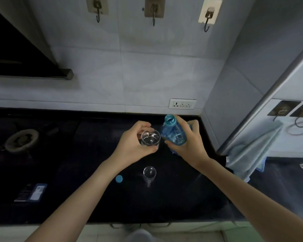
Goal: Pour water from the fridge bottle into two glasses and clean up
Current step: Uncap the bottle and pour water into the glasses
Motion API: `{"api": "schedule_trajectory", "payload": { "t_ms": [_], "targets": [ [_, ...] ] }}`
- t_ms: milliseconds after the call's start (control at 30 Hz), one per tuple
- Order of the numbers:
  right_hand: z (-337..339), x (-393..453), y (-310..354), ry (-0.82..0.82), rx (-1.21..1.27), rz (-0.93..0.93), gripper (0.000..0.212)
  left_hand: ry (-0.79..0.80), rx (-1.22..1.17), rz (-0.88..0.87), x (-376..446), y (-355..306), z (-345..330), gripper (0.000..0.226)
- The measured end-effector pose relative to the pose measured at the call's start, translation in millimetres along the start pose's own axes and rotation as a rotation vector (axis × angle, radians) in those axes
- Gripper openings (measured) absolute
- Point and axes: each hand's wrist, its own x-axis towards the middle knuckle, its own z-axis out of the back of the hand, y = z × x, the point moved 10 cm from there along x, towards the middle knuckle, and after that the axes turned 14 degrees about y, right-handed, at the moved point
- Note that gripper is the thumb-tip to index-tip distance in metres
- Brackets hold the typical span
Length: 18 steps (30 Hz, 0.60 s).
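**Bottle and glass held above the dark counter**

On the dark counter (77, 163) everything sits or hovers. Above its back part, the right hand (187, 142) wraps its fingers around the blue bottle (173, 131), which has no cap on and tilts with its mouth away from the person. Just left of the bottle, the left hand (135, 142) curls around a glass (150, 137) with a little water in it. Nearer the person than that glass, a second glass (149, 173) stands on the counter. The blue cap (119, 178) lies just left of it.
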Motion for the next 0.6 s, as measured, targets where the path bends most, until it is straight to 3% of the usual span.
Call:
{"api": "schedule_trajectory", "payload": {
  "t_ms": [367,600],
  "targets": [
    [-71,-60,-72,-0.135,0.288,-0.306,0.087,0.009,-0.018,0.247,-26,109,-41,0.067],
    [-108,-95,-99,-0.175,0.351,-0.499,0.090,-0.091,0.003,0.360,-42,160,-59,0.052]
  ]
}}
